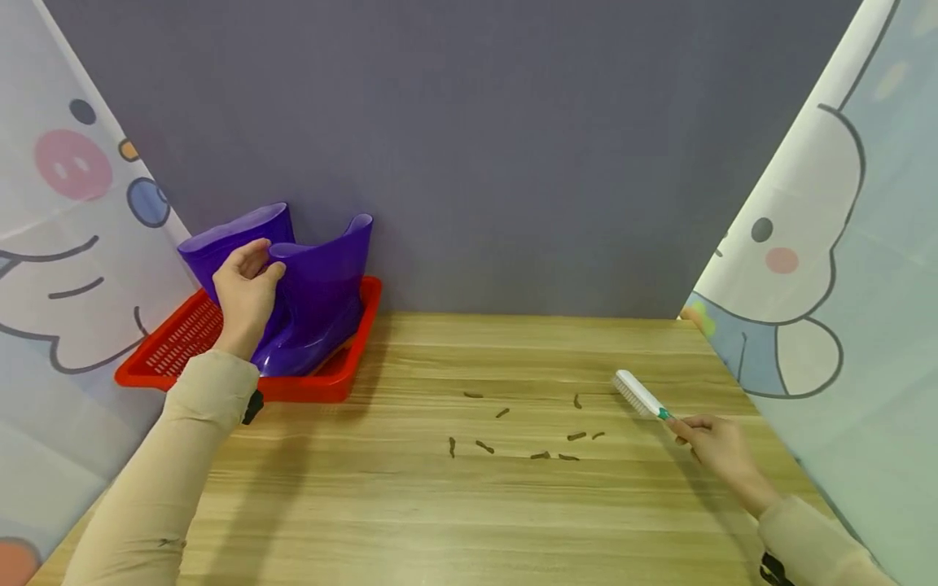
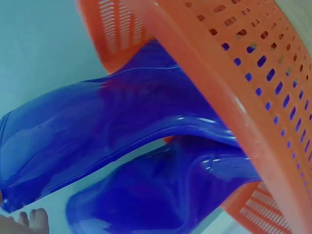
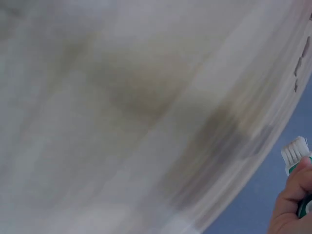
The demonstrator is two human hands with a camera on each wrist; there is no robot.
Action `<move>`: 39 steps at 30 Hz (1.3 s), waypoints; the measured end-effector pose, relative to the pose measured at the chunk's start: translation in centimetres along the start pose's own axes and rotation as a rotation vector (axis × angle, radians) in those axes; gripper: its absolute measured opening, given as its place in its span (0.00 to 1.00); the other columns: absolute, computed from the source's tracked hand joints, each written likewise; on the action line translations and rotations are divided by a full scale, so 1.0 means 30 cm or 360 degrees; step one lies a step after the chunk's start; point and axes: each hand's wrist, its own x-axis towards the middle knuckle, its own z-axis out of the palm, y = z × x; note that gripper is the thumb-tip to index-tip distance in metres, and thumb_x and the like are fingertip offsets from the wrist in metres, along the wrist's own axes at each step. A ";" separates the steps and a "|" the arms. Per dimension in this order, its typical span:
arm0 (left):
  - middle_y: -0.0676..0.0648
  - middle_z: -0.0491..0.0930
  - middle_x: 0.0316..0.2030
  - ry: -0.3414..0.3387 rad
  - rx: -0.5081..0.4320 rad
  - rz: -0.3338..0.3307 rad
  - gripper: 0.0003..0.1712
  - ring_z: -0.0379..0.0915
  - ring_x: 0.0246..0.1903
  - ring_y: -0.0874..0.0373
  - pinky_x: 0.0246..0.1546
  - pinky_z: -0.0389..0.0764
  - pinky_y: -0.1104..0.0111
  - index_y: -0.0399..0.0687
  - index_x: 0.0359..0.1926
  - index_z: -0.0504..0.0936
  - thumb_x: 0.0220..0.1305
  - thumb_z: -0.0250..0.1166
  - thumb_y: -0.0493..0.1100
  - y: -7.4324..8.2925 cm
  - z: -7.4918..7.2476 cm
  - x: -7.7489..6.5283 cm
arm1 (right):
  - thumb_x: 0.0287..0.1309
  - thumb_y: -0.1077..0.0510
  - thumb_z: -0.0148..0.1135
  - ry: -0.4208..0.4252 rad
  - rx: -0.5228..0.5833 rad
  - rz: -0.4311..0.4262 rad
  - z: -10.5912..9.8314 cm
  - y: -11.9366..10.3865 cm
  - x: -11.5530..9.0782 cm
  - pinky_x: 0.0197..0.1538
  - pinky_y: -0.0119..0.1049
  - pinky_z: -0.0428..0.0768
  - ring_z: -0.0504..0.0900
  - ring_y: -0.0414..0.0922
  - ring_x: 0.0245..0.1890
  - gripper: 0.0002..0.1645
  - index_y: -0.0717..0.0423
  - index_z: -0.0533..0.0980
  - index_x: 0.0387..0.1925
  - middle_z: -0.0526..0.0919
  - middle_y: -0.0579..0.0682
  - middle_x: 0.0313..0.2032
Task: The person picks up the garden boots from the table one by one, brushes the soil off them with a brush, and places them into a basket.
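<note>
Two glossy purple rain boots stand in a red plastic basket (image 1: 357, 342) at the left of the table. My left hand (image 1: 247, 297) is up at their tops, its thumb and fingers pinching the near corner of the right boot's (image 1: 322, 277) rim. The left boot (image 1: 234, 233) leans beside it, partly behind that hand. In the left wrist view, the fingertips (image 2: 39, 220) show at the end of a boot shaft (image 2: 87, 126). At the right, my right hand (image 1: 721, 456) grips a white brush (image 1: 639, 393) with green on its handle, bristles facing down-left above the table.
Several small brown, worm-like bits (image 1: 576, 436) lie scattered over the middle of the wooden table (image 1: 440, 521). A grey wall (image 1: 498, 163) rises behind the table. Cartoon-printed cloths hang at the left (image 1: 44, 268) and right (image 1: 872, 268).
</note>
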 end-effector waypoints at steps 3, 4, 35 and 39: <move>0.43 0.73 0.57 -0.0012 0.0105 0.0138 0.23 0.69 0.56 0.61 0.58 0.69 0.71 0.42 0.57 0.74 0.58 0.59 0.33 0.014 -0.016 -0.033 | 0.61 0.44 0.54 -0.0018 0.0034 0.0038 0.012 0.012 -0.004 0.19 0.32 0.71 0.69 0.38 0.15 0.32 0.72 0.74 0.47 0.80 0.48 0.25; 0.43 0.73 0.57 -0.0007 0.0115 0.0175 0.23 0.69 0.57 0.61 0.59 0.69 0.70 0.42 0.56 0.74 0.58 0.59 0.33 0.019 -0.022 -0.044 | 0.61 0.44 0.54 -0.0027 0.0050 0.0040 0.016 0.014 -0.003 0.20 0.31 0.72 0.70 0.38 0.16 0.31 0.72 0.74 0.46 0.80 0.48 0.25; 0.45 0.82 0.39 -0.1115 0.0172 0.0583 0.18 0.79 0.37 0.61 0.38 0.81 0.70 0.36 0.47 0.78 0.52 0.64 0.28 -0.131 0.124 -0.560 | 0.69 0.45 0.40 -0.0305 0.0064 0.0065 0.095 0.032 0.038 0.30 0.30 0.78 0.75 0.39 0.27 0.30 0.72 0.72 0.41 0.77 0.50 0.29; 0.49 0.82 0.40 -0.1221 0.0587 0.0812 0.21 0.79 0.37 0.59 0.39 0.80 0.65 0.44 0.49 0.79 0.52 0.67 0.33 -0.157 0.149 -0.612 | 0.69 0.47 0.40 -0.0310 -0.0088 -0.0002 0.096 0.031 0.039 0.27 0.31 0.73 0.71 0.41 0.27 0.29 0.70 0.74 0.43 0.80 0.51 0.32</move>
